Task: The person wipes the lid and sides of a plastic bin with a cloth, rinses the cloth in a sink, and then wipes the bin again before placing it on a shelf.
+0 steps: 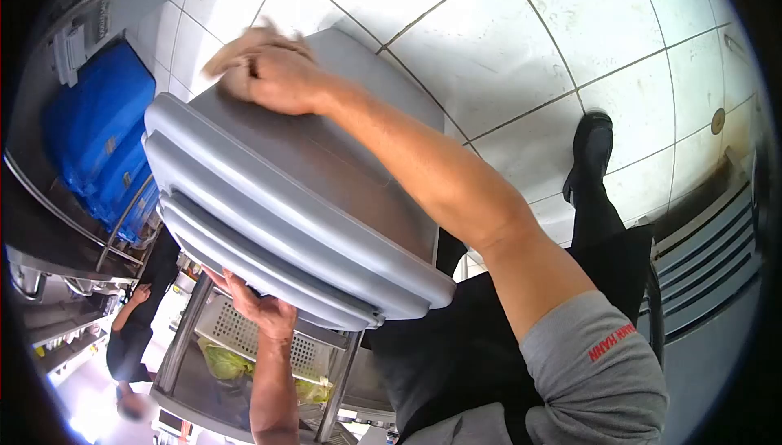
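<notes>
Right hand (pixel 285 78): grip closed on a bunched cloth (pixel 224 57), blurred, by the bin (pixel 301 209). Left hand (pixel 265 315) is against its ribbed edge; can't tell if gripping. I see the bin before my body over the floor (pixel 456 46), support hidden. Lopsided cloth pressure could tip it off my left fingers.

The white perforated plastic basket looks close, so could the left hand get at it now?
Perhaps, once freed: the left hand is against the large grey ridged plastic bin. The basket shows beside the wrist, seemingly unblocked, but depth is unclear.
</notes>
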Motion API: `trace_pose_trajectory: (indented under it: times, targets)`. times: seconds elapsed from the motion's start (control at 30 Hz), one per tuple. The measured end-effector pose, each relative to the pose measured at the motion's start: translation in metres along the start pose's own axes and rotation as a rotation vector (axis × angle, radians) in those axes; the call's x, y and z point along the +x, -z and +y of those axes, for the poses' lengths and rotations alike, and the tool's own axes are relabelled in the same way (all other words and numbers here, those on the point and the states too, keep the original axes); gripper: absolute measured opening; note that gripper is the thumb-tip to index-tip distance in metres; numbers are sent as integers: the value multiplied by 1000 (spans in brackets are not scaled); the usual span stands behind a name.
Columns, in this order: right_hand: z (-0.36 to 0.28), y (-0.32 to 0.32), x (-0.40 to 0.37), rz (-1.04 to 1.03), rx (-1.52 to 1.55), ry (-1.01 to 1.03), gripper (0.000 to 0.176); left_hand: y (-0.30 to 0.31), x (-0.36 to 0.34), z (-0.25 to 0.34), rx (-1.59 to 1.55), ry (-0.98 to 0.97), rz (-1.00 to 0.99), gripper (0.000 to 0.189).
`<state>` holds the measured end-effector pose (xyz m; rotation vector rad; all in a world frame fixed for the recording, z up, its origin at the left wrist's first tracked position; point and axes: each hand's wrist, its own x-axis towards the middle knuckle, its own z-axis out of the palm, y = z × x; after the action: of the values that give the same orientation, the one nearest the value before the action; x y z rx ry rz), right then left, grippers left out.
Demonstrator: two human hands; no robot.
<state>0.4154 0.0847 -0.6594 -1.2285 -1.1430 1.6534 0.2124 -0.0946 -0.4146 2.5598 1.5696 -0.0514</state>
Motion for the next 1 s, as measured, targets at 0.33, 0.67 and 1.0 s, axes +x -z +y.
trace_pose_trajectory:
  times: [0.33,0.67,1.0]
  targets:
    - [161,33,-114,161,98,-348,68,8,8,3,-143,24,57,49]
    - [13,23,-275,249,570,-182,44,3,19,10,-165,131,143,52]
    - [149,64,-157,664,454,101,48,-11,89,63,-488,451,385,51]
